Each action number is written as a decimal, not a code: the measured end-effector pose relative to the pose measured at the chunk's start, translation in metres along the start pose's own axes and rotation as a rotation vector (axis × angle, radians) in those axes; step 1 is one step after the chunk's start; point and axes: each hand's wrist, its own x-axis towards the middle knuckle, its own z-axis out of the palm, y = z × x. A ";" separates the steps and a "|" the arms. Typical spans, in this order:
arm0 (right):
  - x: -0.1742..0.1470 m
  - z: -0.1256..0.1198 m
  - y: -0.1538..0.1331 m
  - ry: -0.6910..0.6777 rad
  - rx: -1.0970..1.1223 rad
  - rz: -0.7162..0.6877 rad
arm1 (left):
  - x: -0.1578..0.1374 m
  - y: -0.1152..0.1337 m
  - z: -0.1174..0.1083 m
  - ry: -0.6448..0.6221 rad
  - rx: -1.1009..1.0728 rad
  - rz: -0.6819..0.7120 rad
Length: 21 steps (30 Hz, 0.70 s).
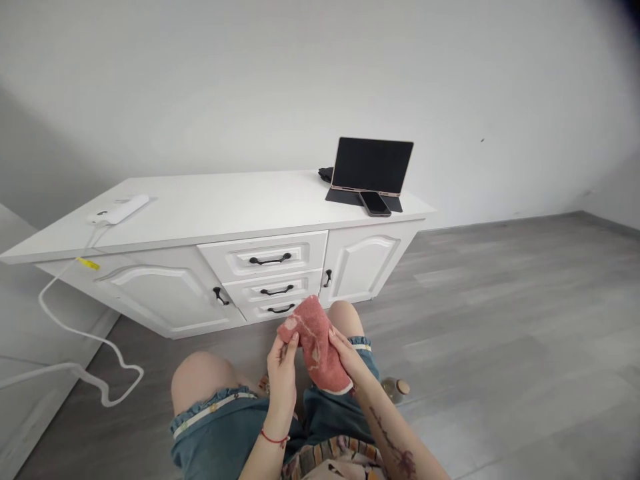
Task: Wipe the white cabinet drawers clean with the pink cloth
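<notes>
Grey floor before a white sideboard (210, 213); left hand (281, 373) pinching pink sock (314, 343) top, right hand (346, 357) fingers seemingly pressed flat alongside, best kept taut.

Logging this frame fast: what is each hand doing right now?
Left hand: closed on the upper end of the pink cloth.
Right hand: fingers gripping the same pink cloth along its right edge.
</notes>
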 end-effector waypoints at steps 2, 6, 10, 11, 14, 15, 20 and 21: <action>-0.001 -0.001 -0.002 0.015 -0.009 0.002 | -0.003 0.007 0.001 0.033 -0.090 -0.037; 0.000 -0.003 -0.005 0.053 -0.058 -0.048 | -0.007 0.030 0.005 0.019 -0.344 -0.224; 0.002 -0.004 -0.009 0.067 -0.063 -0.082 | -0.006 0.044 0.006 -0.038 -0.501 -0.469; 0.003 -0.005 -0.009 0.043 -0.081 -0.080 | -0.006 0.046 0.005 -0.036 -0.512 -0.505; 0.006 -0.012 -0.008 -0.021 -0.215 -0.057 | -0.006 0.047 0.003 -0.011 -0.499 -0.517; 0.007 -0.014 -0.007 0.017 -0.285 -0.074 | -0.006 0.048 0.003 -0.004 -0.483 -0.505; 0.003 -0.008 -0.001 0.213 -0.548 -0.357 | -0.009 0.050 0.004 0.015 -0.351 -0.378; 0.000 -0.002 0.001 0.150 -0.553 -0.369 | -0.010 0.050 0.005 0.009 -0.321 -0.353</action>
